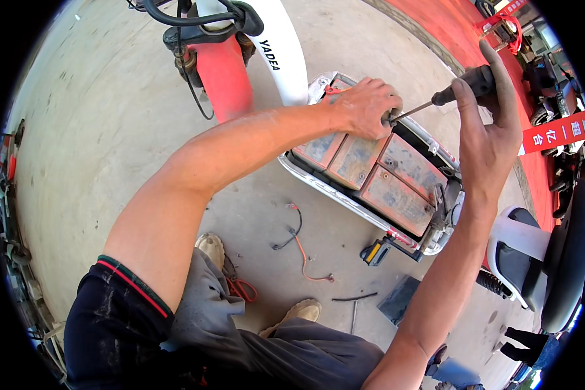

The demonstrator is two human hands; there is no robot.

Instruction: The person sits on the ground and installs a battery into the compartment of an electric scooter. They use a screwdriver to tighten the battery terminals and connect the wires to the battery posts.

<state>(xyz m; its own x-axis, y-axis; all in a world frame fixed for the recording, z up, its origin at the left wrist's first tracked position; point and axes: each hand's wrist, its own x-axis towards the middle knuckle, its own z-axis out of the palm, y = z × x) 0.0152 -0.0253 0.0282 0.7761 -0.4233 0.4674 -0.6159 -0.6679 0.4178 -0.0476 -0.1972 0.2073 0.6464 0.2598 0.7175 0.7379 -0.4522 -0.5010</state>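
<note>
Several dirty reddish-grey batteries (396, 198) sit side by side in the open floor compartment (335, 188) of an electric scooter. My right hand (491, 146) holds a screwdriver (463, 90) by its dark handle, between the thumb and fingers, one finger stretched out past the handle. Its thin shaft slants down left to my left hand (368, 109). That hand rests over the far batteries with fingers curled at the screwdriver's tip. Whatever the fingers pinch there is mostly hidden. A red wire (333, 90) shows beside the left wrist.
Loose cables (299, 244) lie on the concrete near my shoes. Red-handled pliers (242, 289) are by my left foot. A pedal (375, 252) juts from the scooter's near side. The red front fender (222, 78) stands at upper left. Another scooter (517, 250) is at right.
</note>
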